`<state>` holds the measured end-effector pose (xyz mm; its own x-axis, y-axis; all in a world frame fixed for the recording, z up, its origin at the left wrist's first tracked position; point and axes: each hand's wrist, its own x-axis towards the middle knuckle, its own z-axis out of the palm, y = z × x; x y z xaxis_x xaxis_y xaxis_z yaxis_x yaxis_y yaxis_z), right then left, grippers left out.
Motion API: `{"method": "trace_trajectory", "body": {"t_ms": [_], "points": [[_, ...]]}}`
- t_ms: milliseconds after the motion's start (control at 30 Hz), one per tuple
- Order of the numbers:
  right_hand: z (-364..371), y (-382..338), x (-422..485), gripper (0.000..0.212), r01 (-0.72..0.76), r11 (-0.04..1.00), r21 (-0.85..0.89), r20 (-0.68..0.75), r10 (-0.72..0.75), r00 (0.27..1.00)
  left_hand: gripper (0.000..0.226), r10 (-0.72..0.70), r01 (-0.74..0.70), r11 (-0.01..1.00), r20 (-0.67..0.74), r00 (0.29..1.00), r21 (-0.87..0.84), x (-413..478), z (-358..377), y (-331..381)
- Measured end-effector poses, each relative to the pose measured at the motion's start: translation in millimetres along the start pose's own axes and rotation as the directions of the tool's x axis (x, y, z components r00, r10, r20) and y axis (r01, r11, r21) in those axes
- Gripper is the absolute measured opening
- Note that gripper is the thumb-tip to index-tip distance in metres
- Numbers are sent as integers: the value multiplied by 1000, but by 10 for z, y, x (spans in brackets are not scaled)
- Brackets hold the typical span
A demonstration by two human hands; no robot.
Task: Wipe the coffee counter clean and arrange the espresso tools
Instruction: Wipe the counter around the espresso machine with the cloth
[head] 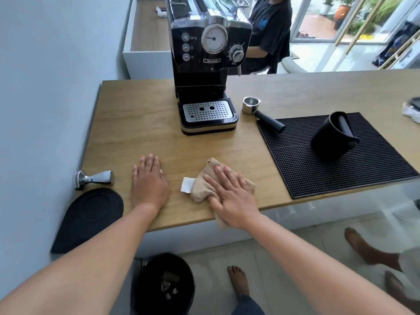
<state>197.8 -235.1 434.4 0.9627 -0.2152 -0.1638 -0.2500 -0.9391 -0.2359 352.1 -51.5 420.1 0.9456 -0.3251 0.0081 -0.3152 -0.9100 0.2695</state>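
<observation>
My right hand lies flat, fingers spread, pressing a beige cloth with a white tag onto the wooden counter near its front edge. My left hand rests palm down on the bare wood, holding nothing. A chrome tamper lies on its side at the far left. A black tamping mat overhangs the front left corner. The portafilter lies right of the espresso machine, its handle reaching the black ribbed bar mat. A black knock box lies tipped on that mat.
A wall runs along the counter's left side. A black bin stands on the floor below the front edge. A person sits behind the machine, and another person's bare feet show at the right. A crumpled white item sits at the far right edge.
</observation>
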Motion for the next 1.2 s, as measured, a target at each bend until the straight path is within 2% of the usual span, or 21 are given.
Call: {"method": "trace_trajectory", "body": {"t_ms": [67,167,233,300,367,467,600,633,700,800,867,933,1000,1100,1200], "points": [[-117,373,27,58,-141,990,-24,-34,140,990,54,6,-6,1000,6,1000,12,4,27,-7],[-267,668,362,63,-343,939,-15,-76,341,937,54,5,-5,1000,-5,1000,25,16,52,-5],[-309,626,647,66,-419,908,5,-80,418,905,54,3,-3,999,-7,1000,36,24,62,0],[-304,453,864,67,-428,904,1,-64,427,902,54,3,-2,999,-5,1000,43,23,62,3],[-253,195,933,66,-357,934,-13,-45,356,933,54,-1,1,999,2,1000,36,13,50,11],[-111,-220,744,64,-155,988,-21,10,155,988,53,-6,5,1000,14,1000,28,6,30,27],[11,-275,116,63,130,991,-20,42,-129,991,54,7,-9,999,65,998,39,-43,-43,-8],[8,-130,-8,64,154,988,-20,42,-153,987,54,11,-14,999,77,997,42,-67,-50,-21],[-63,173,-88,66,99,995,-30,38,-98,994,56,-19,16,999,64,998,52,-163,-57,-97],[-206,392,211,63,-141,990,15,24,140,990,57,-57,53,997,49,997,63,-274,-70,-214],[-233,299,537,63,-256,966,25,13,256,967,57,-46,43,998,45,998,52,-300,-54,-232],[-201,64,836,65,-289,957,16,18,289,957,56,-50,49,998,21,999,33,-301,-40,-220],[-153,-288,1004,65,-225,974,13,29,225,974,55,-59,59,998,-2,998,5,-300,-38,-214],[-34,-826,985,64,3,1000,-11,59,-2,998,54,-69,69,997,-15,997,-17,-284,-17,-238],[69,-905,707,66,204,978,-51,80,-200,977,55,-57,57,998,-16,998,2,-276,-2,-257]]}}
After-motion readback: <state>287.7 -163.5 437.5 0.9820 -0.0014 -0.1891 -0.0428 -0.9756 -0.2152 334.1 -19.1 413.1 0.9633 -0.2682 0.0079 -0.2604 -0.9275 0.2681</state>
